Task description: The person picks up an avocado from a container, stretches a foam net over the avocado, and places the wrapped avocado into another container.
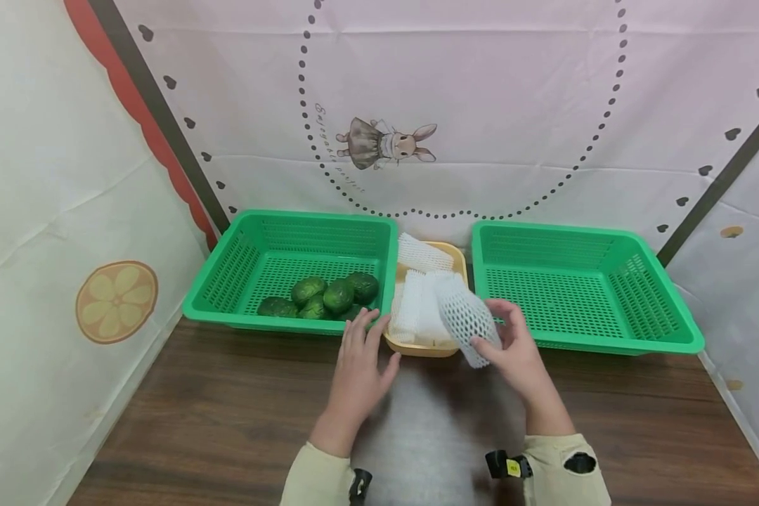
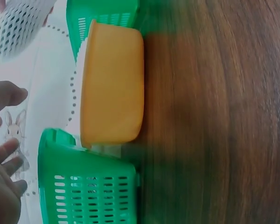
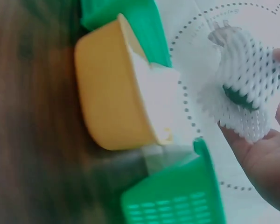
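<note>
My right hand (image 1: pixel 515 351) holds a white foam net sleeve (image 1: pixel 469 320) between thumb and fingers, above the right side of the yellow bin. Through the sleeve's opening in the right wrist view shows a dark green fruit (image 3: pixel 240 97), which looks like an avocado. Empty-handed, my left hand (image 1: pixel 360 365) hovers with spread fingers near the front right corner of the left green basket (image 1: pixel 228 320). Several avocado-like fruits (image 1: pixel 338 296) lie in that basket. More white foam net sleeves (image 1: pixel 420 306) are piled in the yellow bin (image 1: pixel 425 350).
A second green basket (image 1: pixel 607 342) stands right of the yellow bin. All three containers line up along the back of the brown wooden table (image 1: pixel 228 400). Behind them hangs a printed cloth (image 1: pixel 481 105), and further cloth (image 1: pixel 57 211) covers the left side.
</note>
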`<state>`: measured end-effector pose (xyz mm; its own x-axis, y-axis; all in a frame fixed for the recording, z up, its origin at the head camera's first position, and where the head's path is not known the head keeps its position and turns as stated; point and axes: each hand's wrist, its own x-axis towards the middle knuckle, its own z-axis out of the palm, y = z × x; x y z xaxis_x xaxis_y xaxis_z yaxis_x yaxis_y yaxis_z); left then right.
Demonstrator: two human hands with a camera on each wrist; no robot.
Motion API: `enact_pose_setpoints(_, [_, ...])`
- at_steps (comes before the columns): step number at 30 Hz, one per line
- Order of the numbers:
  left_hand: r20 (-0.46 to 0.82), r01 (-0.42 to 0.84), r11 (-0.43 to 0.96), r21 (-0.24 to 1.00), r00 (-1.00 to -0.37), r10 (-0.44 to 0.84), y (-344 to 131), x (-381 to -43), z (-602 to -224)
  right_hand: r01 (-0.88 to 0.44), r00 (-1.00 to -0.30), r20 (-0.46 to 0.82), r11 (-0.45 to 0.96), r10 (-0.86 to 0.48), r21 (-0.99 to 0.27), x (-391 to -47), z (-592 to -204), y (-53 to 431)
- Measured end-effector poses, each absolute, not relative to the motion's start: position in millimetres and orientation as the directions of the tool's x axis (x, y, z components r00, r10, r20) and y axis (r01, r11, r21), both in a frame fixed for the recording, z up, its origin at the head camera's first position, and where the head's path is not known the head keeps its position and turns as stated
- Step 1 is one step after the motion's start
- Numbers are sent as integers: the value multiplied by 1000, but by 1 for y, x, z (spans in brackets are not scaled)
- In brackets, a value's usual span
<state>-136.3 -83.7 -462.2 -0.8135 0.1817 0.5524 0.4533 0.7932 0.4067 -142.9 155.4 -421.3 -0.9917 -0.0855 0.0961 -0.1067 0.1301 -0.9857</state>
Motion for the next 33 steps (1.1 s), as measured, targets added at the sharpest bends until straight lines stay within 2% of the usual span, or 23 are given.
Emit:
enact_pose_setpoints(7, [475,373,824,427,-868,146,-87,-137,-464,-107,-994,110,256,-2,-961,-164,-400,170])
enact_pose_setpoints(13, [439,355,825,439,-886,147,-88,-137,-465,-75,-989,114,348,93,-934,-181,-385,181])
enact_pose_setpoints(20, [422,361,784,504,-896,142,-91,-137,-464,63,-961,57,414,271,-908,-200,-383,192])
enact_pose_setpoints(25, [423,373,766,523,-894,146,-94,-136,-462,169,-959,-38,459,281,-872,-213,-392,200])
enact_pose_setpoints(33, [426,371,754,542,-895,135,-94,-135,-460,263,-953,-138,514,269,-817,-228,-409,204])
